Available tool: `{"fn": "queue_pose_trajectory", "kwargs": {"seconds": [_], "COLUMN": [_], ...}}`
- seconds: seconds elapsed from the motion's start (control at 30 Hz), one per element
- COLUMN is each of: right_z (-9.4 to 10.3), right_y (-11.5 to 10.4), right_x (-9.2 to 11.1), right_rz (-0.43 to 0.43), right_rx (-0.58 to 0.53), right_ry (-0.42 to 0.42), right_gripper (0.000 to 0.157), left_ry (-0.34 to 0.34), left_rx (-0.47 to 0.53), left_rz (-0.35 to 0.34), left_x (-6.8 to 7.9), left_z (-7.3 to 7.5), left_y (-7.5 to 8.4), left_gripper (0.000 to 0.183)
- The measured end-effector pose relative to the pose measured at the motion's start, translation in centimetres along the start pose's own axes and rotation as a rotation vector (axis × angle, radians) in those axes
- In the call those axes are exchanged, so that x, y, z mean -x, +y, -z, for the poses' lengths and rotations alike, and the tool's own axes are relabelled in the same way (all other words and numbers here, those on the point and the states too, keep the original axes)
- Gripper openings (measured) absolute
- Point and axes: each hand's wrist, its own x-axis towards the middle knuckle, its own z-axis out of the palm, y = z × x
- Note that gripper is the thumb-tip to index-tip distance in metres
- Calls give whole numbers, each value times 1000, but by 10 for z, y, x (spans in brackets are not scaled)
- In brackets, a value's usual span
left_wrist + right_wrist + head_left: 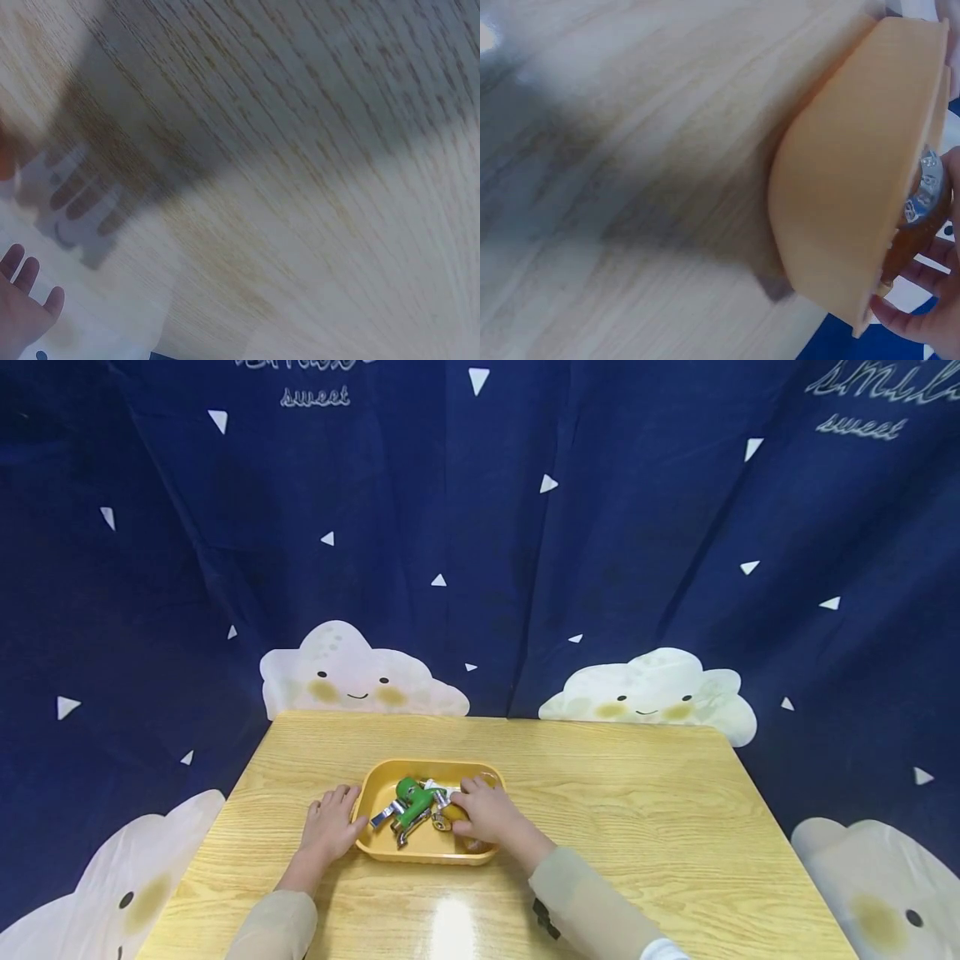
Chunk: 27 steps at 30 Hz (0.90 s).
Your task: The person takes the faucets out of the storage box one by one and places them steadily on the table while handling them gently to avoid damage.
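Note:
A yellow plastic tray [420, 857] stands on the table with several small things in it. Among them are a green rounded piece [412, 806] with metal parts and a shiny piece with a blue face [384, 816]. My right hand [487, 814] reaches over the tray's right side. Its fingers curl round a yellow-brown thing [454, 812] with a metal end; the right wrist view shows a silvery ring [926, 187] on top, and the rest is hidden by the hand. My left hand [330, 828] lies at the tray's left rim, fingers extended, thumb against the edge.
The wooden table [637, 827] extends on both sides of the tray. Behind it hangs a dark blue curtain [480, 527] printed with clouds and white triangles. A small dark object [546, 918] shows under the right sleeve.

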Motion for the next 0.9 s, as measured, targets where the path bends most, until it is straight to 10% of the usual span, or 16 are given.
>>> {"fn": "queue_pose_trajectory", "kwargs": {"seconds": [0.9], "right_z": [43], "right_y": [65], "right_x": [6], "right_rz": [-228], "right_rx": [-43], "right_ry": [144], "right_gripper": [41], "left_ry": [3], "left_rx": [-8], "left_rz": [-9], "left_x": [0], "left_z": [-1], "left_y": [-1], "left_gripper": [58]}}
